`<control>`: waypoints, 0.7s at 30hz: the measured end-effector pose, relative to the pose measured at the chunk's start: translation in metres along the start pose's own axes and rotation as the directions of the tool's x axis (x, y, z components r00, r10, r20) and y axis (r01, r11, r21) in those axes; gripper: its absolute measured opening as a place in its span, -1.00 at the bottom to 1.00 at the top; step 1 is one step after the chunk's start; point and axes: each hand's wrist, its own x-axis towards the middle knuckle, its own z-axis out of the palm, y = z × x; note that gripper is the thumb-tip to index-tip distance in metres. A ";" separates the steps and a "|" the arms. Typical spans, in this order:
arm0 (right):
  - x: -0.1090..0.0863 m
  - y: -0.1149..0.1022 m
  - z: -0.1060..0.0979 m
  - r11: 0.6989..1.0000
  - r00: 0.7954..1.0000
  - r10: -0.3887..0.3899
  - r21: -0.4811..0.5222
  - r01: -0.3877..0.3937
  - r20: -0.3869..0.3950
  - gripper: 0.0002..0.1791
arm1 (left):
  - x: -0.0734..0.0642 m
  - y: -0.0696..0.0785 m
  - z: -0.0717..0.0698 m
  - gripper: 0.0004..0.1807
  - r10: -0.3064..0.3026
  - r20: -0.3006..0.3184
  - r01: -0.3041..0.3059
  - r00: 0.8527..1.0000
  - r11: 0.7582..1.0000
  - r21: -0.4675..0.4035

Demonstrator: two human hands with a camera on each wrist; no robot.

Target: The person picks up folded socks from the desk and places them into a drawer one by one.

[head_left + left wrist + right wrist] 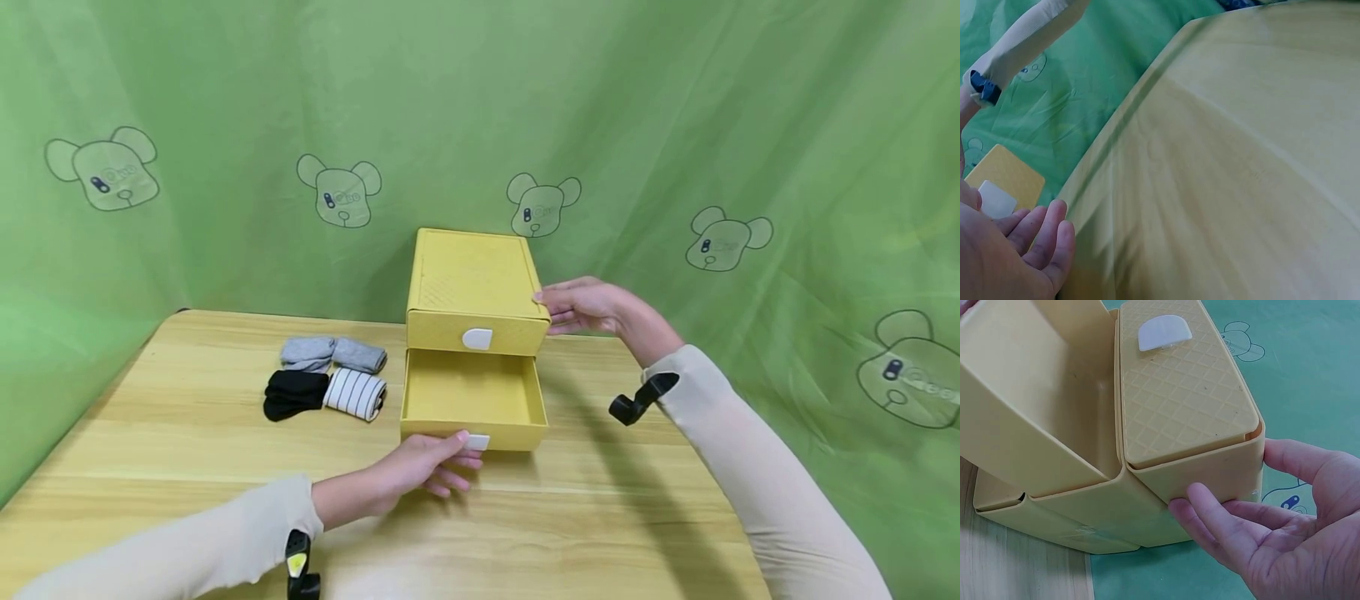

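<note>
In the head view a yellow two-drawer box (476, 271) stands at the table's middle. Its lower drawer (468, 427) is pulled out and holds nothing. My left hand (420, 468) is at the front of this drawer, thumb and index finger at either side of its white handle (477, 442), the other fingers stretched out loosely. The upper drawer (442, 330) is closed. At the right side of the box, my right hand (585, 305) rests its thumb on the top edge and its straight fingers along the side wall, as the right wrist view also shows.
Left of the box lie folded socks in two rows: a light grey pair (306, 352) and a darker grey pair (360, 356) behind, a black pair (292, 393) and a white striped pair (356, 393) in front. A green curtain (450, 108) hangs behind the wooden table (570, 517).
</note>
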 end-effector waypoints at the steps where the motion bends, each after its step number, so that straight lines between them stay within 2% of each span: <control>1: 0.000 0.000 0.000 1.000 1.000 0.001 0.001 -0.001 -0.001 -0.20 | -0.001 0.000 0.002 -0.35 0.000 -0.001 0.000 1.000 1.000 -0.002; 4: -0.001 0.000 0.000 1.000 1.000 0.001 0.006 -0.001 -0.001 -0.21 | -0.004 -0.001 0.004 -0.34 0.005 0.004 -0.005 1.000 1.000 -0.003; 7: -0.001 0.001 0.001 1.000 1.000 -0.002 0.003 0.002 -0.002 -0.22 | -0.005 -0.002 0.001 -0.34 0.012 0.041 -0.013 0.999 1.000 0.012; 9: 0.000 0.001 0.001 1.000 1.000 -0.004 0.005 0.004 -0.003 -0.22 | -0.005 -0.001 -0.006 -0.35 0.001 0.099 -0.005 0.995 0.999 0.043; 11: 0.000 0.001 0.001 1.000 1.000 -0.007 0.004 0.007 0.000 -0.21 | -0.007 0.002 -0.016 -0.40 -0.028 0.186 0.010 0.982 0.995 0.100; 13: 0.000 0.001 0.001 1.000 1.000 -0.006 0.008 0.006 0.001 -0.21 | -0.012 0.007 -0.028 -0.46 -0.066 0.284 0.014 0.957 0.983 0.182; 15: 0.000 0.002 0.001 1.000 1.000 -0.003 0.010 0.003 -0.002 -0.20 | -0.017 0.014 -0.040 -0.50 -0.091 0.377 -0.012 0.922 0.965 0.263; 18: 0.000 0.003 0.000 1.000 1.000 -0.001 0.007 0.001 -0.007 -0.21 | -0.026 0.028 -0.056 -0.53 -0.100 0.499 -0.096 0.861 0.931 0.353; 21: -0.001 0.003 0.000 1.000 1.000 -0.008 0.005 0.008 -0.002 -0.21 | -0.032 0.043 -0.073 -0.56 -0.099 0.594 -0.193 0.798 0.892 0.408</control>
